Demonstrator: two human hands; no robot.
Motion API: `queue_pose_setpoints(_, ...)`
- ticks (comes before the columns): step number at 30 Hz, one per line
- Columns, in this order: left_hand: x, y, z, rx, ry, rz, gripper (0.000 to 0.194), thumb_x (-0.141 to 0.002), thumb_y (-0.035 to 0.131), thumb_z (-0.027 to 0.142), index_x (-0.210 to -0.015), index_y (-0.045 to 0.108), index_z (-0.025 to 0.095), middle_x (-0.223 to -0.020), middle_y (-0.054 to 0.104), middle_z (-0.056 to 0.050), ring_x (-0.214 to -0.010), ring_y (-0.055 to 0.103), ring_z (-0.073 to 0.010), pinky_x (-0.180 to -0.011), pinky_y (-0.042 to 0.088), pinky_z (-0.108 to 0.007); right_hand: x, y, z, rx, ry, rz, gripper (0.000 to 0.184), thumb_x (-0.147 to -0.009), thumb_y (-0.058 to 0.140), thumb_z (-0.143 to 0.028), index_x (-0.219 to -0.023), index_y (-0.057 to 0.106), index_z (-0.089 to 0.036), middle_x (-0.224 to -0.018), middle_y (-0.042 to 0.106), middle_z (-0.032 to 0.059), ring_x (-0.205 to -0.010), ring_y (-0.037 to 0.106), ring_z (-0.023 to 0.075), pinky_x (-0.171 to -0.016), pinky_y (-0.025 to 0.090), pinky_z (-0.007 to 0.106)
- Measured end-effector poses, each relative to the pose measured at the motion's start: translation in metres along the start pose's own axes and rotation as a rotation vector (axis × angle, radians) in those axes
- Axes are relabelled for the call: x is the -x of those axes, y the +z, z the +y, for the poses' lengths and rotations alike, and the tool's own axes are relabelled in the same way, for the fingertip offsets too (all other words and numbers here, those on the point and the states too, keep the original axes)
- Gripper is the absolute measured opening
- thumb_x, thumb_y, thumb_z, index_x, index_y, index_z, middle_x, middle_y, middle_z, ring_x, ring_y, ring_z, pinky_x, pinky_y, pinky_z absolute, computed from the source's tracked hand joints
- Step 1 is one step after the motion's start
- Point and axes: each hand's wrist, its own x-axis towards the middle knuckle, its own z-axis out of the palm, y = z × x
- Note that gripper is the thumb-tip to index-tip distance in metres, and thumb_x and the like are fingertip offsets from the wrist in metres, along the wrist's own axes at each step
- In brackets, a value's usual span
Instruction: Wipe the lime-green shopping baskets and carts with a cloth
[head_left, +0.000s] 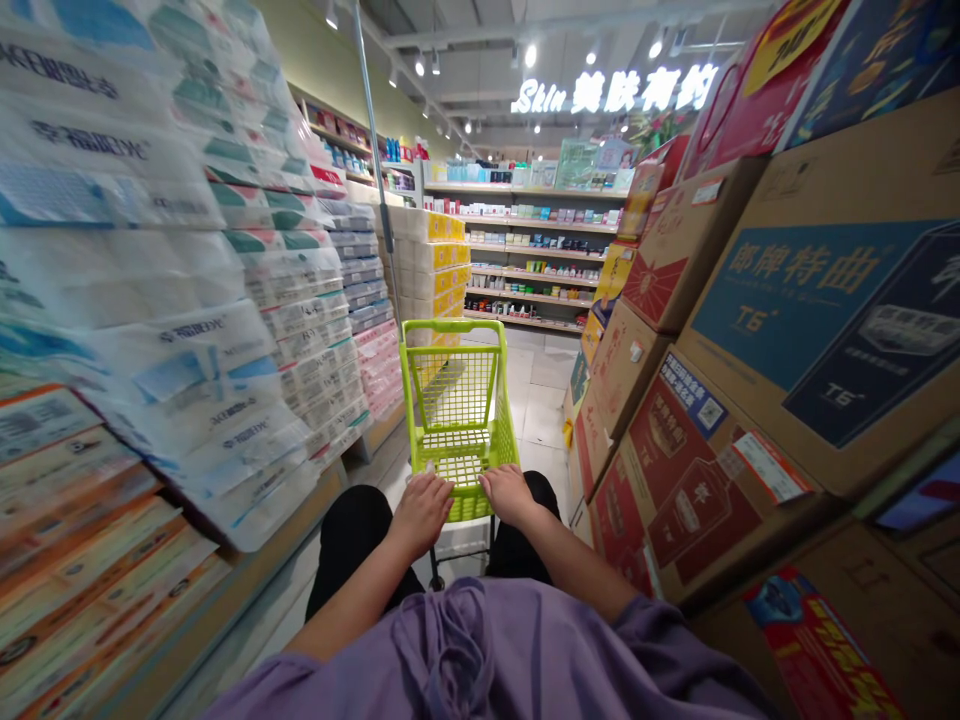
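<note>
A lime-green shopping cart (455, 400) stands in a narrow store aisle right in front of me, its basket empty. My left hand (421, 510) is closed over the left part of the cart's handle. My right hand (508, 494) is closed over the right part of the same handle, close beside the left one. A thin metal pole (377, 170) rises from the cart's left side toward the ceiling. My purple top and black trousers fill the bottom of the view.
Stacked packs of tissue paper (172, 300) wall the left side of the aisle. Piled cardboard liquor cartons (787, 330) wall the right side. Shelves of small bottles (540, 250) stand at the far end under a lit sign. The floor is light tile (544, 400).
</note>
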Motion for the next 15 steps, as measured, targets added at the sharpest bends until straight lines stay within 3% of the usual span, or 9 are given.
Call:
queue_pose_setpoints(5,-0.006,0.001,-0.023,-0.032,-0.13,0.021,0.026,-0.093,0.041,0.027,-0.107,0.062,0.022,-0.122,0.06,-0.008,-0.123,0.048,-0.0262,-0.107,0.034,-0.049,-0.005,0.003,-0.003,0.002,-0.001,-0.022,0.043,-0.102,0.027,-0.034,-0.09,0.066,-0.021,-0.098,0.07,0.0049,-0.096,0.057,0.0204,-0.091,0.033,0.035)
queue_pose_setpoints(12,-0.01,0.008,-0.002,-0.017,-0.018,-0.024,0.028,-0.094,0.04,0.028,-0.111,0.061,0.02,-0.109,0.065,-0.007,-0.113,0.052,-0.025,-0.105,0.035,-0.045,-0.013,0.0,-0.004,0.0,0.015,-0.072,0.043,-0.102,0.026,-0.034,-0.093,0.067,-0.021,-0.098,0.07,0.0058,-0.097,0.057,0.0213,-0.089,0.032,0.036)
queue_pose_setpoints(15,-0.01,0.006,-0.004,-0.035,-0.043,-0.049,0.029,-0.095,0.039,0.028,-0.114,0.06,0.021,-0.113,0.065,-0.006,-0.112,0.052,-0.0244,-0.103,0.036,-0.043,-0.011,-0.002,-0.003,-0.019,-0.008,-0.095,0.04,-0.102,0.028,-0.034,-0.095,0.065,-0.022,-0.1,0.069,0.0047,-0.097,0.056,0.0199,-0.089,0.031,0.035)
